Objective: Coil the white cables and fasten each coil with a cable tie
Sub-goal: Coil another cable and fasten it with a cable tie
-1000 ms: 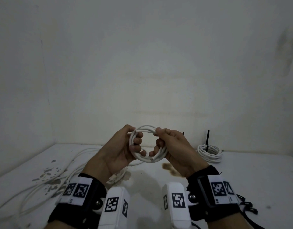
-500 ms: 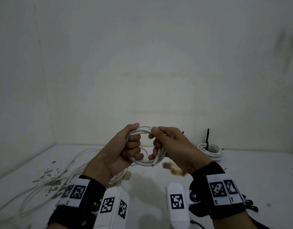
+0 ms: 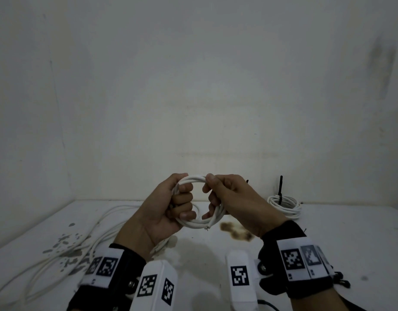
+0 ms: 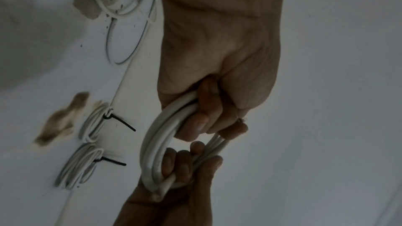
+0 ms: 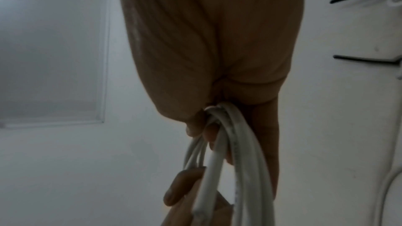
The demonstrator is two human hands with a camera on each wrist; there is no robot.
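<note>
A: Where is the white cable coil (image 3: 199, 223) sitting?
B: It is hanging above the brown stain (image 3: 236, 232), off the table (image 3: 350, 239)

A: And the hands?
B: The left hand (image 3: 168, 212) is curling round the coil's left side; the right hand (image 3: 234, 203) is pinching its right side, with a tied coil (image 3: 284, 204) lying beyond the stain

Loose cables (image 3: 65, 241) left, tied coil (image 3: 284, 204) right.

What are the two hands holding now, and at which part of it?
Both hold one coil of white cable, raised above the table. The left hand grips its left side, fingers through the loop; the right hand grips its right side, thumb on top.
</note>
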